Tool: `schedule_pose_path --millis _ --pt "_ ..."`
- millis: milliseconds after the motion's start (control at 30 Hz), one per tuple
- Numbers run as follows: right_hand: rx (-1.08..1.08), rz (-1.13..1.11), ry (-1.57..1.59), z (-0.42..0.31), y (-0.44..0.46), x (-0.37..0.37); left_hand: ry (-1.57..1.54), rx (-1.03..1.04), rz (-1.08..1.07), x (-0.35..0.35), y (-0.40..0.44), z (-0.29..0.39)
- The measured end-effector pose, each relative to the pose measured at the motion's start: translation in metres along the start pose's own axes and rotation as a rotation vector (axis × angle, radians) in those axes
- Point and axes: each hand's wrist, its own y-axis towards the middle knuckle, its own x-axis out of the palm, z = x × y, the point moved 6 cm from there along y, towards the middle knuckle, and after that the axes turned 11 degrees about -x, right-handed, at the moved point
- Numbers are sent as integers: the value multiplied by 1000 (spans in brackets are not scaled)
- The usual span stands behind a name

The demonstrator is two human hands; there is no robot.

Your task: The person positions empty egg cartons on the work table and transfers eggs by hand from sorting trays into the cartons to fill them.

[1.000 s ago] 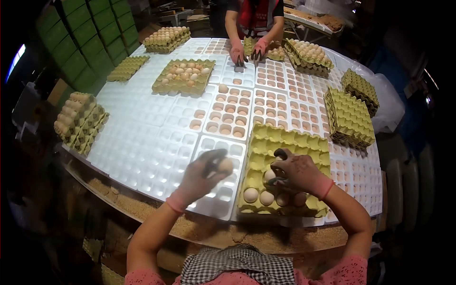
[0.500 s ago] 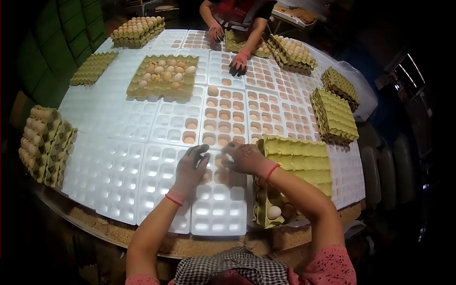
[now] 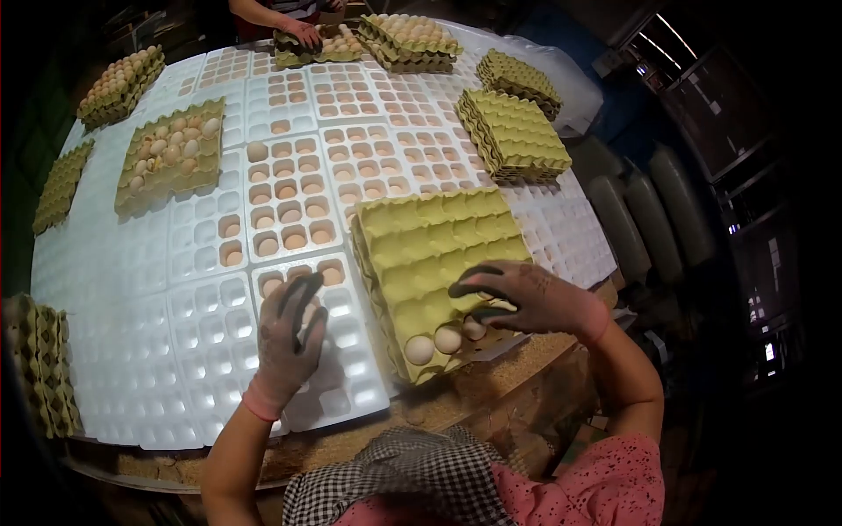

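Observation:
My left hand (image 3: pixel 289 342), in a thin glove with dark fingertips, hovers over the near white foam tray (image 3: pixel 351 399). Its fingers are bent and apart; a pale egg shows in the gap beside the thumb, seemingly in a tray cell. Eggs (image 3: pixel 331 271) fill cells just beyond that hand. My right hand (image 3: pixel 535 302), gloved alike, is over the near side of a yellow-green egg carton (image 3: pixel 430 228), fingers spread. Along the carton's near edge lie a few loose eggs (image 3: pixel 419 350), one close under the right fingers. Whether those fingers touch an egg is hidden.
White foam trays cover the round table, many cells holding eggs. A carton of eggs (image 3: pixel 175 153) lies left of centre. Stacked cartons (image 3: pixel 513 131) stand at right, filled ones (image 3: pixel 408 39) at the back. Across the table, a co-worker's hand (image 3: pixel 305 33) is at another carton.
The view has swung right. My right hand has moved from the foam tray to the carton at right, uncovering eggs there. My left hand stays over the tray. The co-worker's hands have drawn back.

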Motion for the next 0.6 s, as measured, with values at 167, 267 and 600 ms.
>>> schedule_pose_path --millis 167,267,600 --pt "-119 65 -398 13 -67 71 197 289 -303 59 -27 106" --pt "161 385 95 40 -96 46 361 289 -379 93 -45 105" --pt "109 196 -117 78 -118 52 112 -154 -378 93 -7 129"
